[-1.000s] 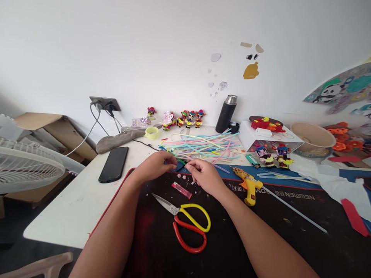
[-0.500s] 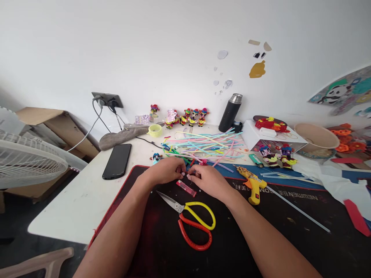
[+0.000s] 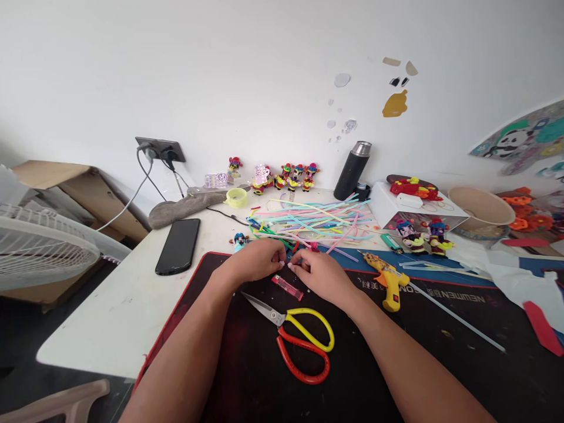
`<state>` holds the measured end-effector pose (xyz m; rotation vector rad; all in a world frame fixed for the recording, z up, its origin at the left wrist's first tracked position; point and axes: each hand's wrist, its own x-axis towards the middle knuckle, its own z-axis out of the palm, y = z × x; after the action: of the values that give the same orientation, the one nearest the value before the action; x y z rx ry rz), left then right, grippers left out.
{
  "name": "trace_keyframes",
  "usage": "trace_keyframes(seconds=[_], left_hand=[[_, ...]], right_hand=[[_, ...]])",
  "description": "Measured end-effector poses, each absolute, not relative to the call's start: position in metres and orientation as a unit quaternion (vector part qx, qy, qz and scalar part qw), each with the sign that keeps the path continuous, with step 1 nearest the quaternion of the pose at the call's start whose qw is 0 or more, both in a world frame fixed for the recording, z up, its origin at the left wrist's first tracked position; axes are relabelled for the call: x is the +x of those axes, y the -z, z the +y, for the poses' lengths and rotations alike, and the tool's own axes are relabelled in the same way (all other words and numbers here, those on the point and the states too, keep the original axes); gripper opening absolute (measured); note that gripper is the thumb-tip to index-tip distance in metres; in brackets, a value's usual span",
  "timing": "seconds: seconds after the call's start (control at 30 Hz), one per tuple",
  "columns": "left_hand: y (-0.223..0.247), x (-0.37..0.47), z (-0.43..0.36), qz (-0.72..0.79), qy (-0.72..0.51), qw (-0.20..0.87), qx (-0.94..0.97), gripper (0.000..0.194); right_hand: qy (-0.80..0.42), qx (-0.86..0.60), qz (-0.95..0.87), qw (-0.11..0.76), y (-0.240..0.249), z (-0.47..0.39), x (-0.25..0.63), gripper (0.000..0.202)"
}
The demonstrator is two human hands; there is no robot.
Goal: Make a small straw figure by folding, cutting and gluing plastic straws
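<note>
Close together above the black mat (image 3: 247, 364), my left hand (image 3: 263, 259) and my right hand (image 3: 319, 273) both have thumb and fingers pinched. Whatever sits between the fingertips is too small or hidden to name. Just below them lies a clear pink lighter (image 3: 288, 288). Nearer to me, scissors (image 3: 275, 318) with one yellow and one red handle rest partly spread, blades pointing away to the left. A yellow hot glue gun (image 3: 390, 291) lies to the right of my right hand, a long pale glue stick (image 3: 458, 319) trailing from its back.
Pastel strips (image 3: 304, 220) are heaped behind my hands. Small figurines (image 3: 295, 178) stand along the wall, near a black thermos (image 3: 351, 170). At left are a phone (image 3: 178, 247), a tape roll (image 3: 237, 198) and a fan (image 3: 48, 241). A white box (image 3: 383, 202) stands at right.
The view has shifted slightly, so the scissors, lighter and glue gun appear a little further right. My two hands stay close together, fingers still pinched.
</note>
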<state>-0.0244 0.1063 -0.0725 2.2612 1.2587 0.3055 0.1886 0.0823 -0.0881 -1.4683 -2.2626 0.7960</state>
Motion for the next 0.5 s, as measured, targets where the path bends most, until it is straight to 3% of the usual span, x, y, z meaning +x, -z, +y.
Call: trace_keyframes(seconds=[0.13,0.5], left_hand=[[0.068,-0.025,0.105,0.459,-0.185,0.349,0.796,0.007],[0.079,-0.022,0.114,0.451,-0.335,0.591,0.579,0.026]], right_hand=[[-0.302,-0.522,-0.772,0.201,0.089,0.085,0.19,0.014],[-0.315,-0.528,-0.747,0.254,0.093,0.087,0.193,0.017]])
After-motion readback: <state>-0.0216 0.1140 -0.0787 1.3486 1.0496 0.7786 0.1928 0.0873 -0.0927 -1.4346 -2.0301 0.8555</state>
